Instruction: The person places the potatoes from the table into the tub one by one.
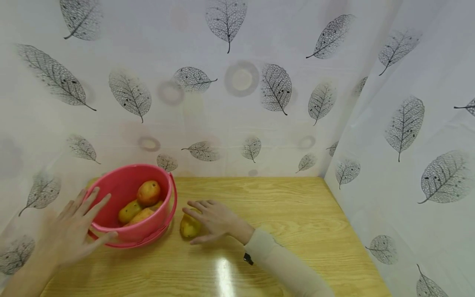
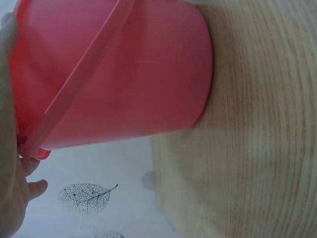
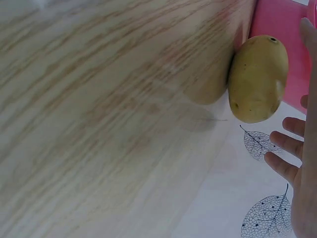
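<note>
A pink bucket [image 1: 144, 233] stands at the left of the table, with several yellow and orange oval fruits [image 1: 149, 193] inside. My left hand [image 1: 76, 235] is at its left side, fingers spread along the rim and thumb pointing toward the front. In the left wrist view that hand [image 2: 11, 183] shows beside the rim and the handle joint. To the right of the bucket lies a yellow, mango-like oval fruit [image 3: 258, 79] with a dark spot at one end. Over it reaches my right hand [image 1: 215, 220], with fingers and thumb extended around it and apart from each other.
The bucket's pink handle [image 2: 81, 74] hangs down along its outside. A light wood-grain table [image 1: 289, 214] carries everything. White sheeting with leaf prints [image 1: 237, 123] stands behind the table, and a similar sheet [image 1: 400, 165] borders its right edge.
</note>
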`<move>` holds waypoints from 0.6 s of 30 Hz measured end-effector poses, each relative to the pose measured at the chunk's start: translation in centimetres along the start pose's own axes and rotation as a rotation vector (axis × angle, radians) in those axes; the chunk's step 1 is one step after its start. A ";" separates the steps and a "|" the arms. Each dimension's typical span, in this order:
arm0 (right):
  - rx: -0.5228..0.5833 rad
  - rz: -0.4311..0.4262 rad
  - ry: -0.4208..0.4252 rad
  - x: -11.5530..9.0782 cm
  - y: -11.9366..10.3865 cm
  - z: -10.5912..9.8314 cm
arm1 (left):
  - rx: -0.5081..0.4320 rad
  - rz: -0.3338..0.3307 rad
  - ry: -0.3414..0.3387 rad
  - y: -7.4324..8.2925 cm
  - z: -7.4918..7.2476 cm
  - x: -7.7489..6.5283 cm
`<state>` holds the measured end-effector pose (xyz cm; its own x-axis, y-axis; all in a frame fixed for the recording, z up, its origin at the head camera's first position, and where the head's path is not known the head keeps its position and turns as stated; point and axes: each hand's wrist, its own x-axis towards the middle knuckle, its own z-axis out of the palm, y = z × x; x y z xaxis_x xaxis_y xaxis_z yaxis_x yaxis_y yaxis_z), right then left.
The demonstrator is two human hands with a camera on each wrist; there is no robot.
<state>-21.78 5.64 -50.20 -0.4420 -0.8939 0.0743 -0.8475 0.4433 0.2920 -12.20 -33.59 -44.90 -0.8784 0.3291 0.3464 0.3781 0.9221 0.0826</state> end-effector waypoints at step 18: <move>0.053 0.022 -0.120 1.2 0.0 1.7 | 0.004 0.002 0.000 0.0 -0.2 0.0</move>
<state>-22.76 4.70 -51.79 -0.4899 -0.8711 -0.0351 -0.8501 0.4684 0.2404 -12.18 -33.56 -44.73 -0.8779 0.3308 0.3461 0.3783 0.9224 0.0780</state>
